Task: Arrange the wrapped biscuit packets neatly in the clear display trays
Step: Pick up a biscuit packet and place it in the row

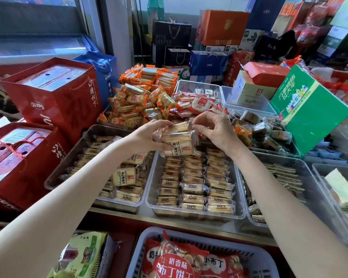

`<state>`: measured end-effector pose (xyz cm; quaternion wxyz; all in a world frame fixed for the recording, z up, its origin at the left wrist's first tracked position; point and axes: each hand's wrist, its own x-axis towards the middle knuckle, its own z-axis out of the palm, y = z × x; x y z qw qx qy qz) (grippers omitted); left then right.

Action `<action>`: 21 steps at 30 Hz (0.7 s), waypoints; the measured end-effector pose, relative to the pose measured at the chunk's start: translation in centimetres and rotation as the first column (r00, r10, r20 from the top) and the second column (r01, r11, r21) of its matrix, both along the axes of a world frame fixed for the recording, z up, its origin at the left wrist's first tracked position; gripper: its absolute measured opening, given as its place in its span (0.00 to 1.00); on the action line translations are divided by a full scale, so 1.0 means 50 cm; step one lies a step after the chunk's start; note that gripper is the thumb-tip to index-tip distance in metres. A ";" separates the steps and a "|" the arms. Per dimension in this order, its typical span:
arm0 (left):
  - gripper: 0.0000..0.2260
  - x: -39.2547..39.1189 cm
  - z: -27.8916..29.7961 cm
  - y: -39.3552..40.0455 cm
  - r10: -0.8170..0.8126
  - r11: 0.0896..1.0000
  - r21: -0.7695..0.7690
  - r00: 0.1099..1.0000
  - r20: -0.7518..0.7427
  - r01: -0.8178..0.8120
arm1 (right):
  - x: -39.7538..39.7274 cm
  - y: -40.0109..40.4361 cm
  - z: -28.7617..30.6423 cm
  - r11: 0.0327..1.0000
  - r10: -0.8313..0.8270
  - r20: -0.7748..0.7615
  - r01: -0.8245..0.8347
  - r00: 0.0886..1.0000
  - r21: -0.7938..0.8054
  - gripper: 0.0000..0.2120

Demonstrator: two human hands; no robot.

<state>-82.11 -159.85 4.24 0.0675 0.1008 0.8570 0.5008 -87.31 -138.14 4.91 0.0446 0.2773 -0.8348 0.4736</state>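
Red gift bags (pixel 54 97), green box (pixel 307 111)

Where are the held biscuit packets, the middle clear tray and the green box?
held biscuit packets (pixel 177 140), head view, front wrapper face.
middle clear tray (pixel 191 212), head view, near rim.
green box (pixel 309 115), head view, side panel.

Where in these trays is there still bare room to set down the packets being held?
The left tray has bare floor along its far-left side, between its wall and the loose packets. The middle tray is packed in tight rows, with at most a gap at its far end under the held packets, gripped by left hand and right hand. The orange packet heap behind is crowded.
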 end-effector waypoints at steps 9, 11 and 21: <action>0.25 0.007 -0.002 -0.025 -0.041 0.952 0.305 0.992 0.116 0.004 | -0.004 0.000 -0.011 0.999 -0.020 0.206 0.029 0.978 -0.045 0.04; 0.27 0.004 -0.004 -0.029 -0.048 0.951 0.308 0.992 0.118 0.009 | -0.015 -0.003 -0.012 0.993 -0.062 0.184 0.080 0.981 -0.090 0.07; 0.26 -0.008 -0.023 -0.048 0.016 0.954 0.295 0.991 0.131 -0.054 | -0.037 -0.031 -0.033 0.993 -0.097 0.166 0.107 0.981 -0.051 0.07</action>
